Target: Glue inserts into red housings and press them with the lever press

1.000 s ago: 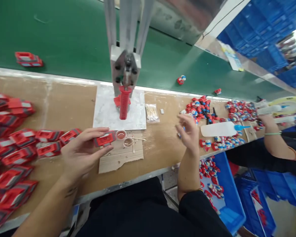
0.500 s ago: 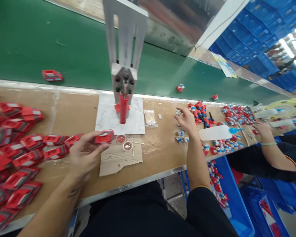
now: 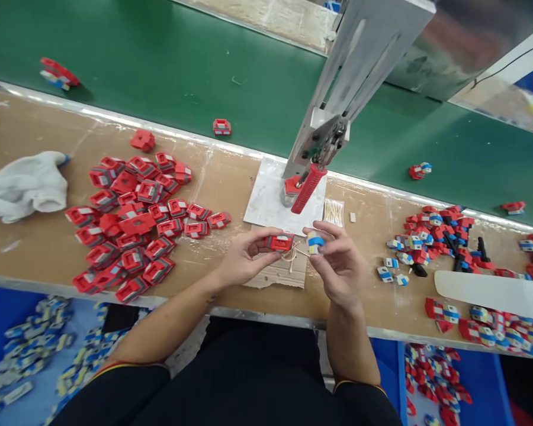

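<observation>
My left hand (image 3: pixel 247 255) pinches a red and grey plastic toy part (image 3: pixel 281 241) with a recess in its face. Close to its right, my right hand (image 3: pixel 341 260) grips a small white, blue and yellow plastic piece (image 3: pixel 315 242) between thumb and fingers. The two parts are apart. Below them lies a torn piece of cardboard (image 3: pixel 279 276) with cotton swabs on it, partly hidden by my hands. Just beyond stands a hand press with a red handle (image 3: pixel 310 188) on a white base plate (image 3: pixel 264 204); a red part (image 3: pixel 292 186) sits under it.
A pile of red and grey parts (image 3: pixel 133 222) lies to the left, near a white glove (image 3: pixel 31 183). Right are loose red, white and blue pieces (image 3: pixel 435 236) and a white bottle (image 3: pixel 488 290). A green conveyor (image 3: pixel 160 77) runs behind. Blue bins (image 3: pixel 479 378) flank me below.
My right hand has come left from the small pieces with a white and blue one, up beside the red part in my left hand. The view has turned left.
</observation>
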`<state>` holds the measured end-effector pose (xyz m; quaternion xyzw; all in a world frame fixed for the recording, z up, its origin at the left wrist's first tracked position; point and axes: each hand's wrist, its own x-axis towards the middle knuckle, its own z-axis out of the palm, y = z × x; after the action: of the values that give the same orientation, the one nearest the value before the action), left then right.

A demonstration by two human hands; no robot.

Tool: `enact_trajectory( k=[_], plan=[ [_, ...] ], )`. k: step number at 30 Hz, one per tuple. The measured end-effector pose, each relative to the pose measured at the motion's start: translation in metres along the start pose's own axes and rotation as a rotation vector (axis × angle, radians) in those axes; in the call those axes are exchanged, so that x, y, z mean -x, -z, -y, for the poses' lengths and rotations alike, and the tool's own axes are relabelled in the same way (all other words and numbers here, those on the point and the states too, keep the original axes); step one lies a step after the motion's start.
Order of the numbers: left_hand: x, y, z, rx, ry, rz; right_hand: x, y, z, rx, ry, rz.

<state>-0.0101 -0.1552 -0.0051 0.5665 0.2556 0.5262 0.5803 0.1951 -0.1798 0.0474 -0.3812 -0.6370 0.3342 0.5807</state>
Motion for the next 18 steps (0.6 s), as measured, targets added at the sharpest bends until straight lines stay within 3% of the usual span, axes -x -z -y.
enact_trajectory(
  k=[3, 8, 11, 15, 18],
  plan=[
    [-0.003, 0.005, -0.005, 0.036, 0.084, 0.072, -0.001, 0.004, 0.003, 0.009, 0.054, 0.11],
    [-0.007, 0.011, -0.021, 0.116, 0.28, 0.349, -0.019, 0.014, 0.015, 0.246, 0.177, 0.573],
    [-0.01, 0.012, -0.028, 0.189, 0.384, 0.443, -0.032, 0.018, 0.023, 0.305, 0.187, 0.764],
    [-0.013, 0.013, -0.03, 0.241, 0.578, 0.496, -0.04, 0.013, 0.034, 0.386, 0.192, 0.901],
    [-0.016, 0.014, -0.03, 0.218, 0.584, 0.48, -0.036, 0.005, 0.038, 0.56, 0.225, 0.926]
  ],
)
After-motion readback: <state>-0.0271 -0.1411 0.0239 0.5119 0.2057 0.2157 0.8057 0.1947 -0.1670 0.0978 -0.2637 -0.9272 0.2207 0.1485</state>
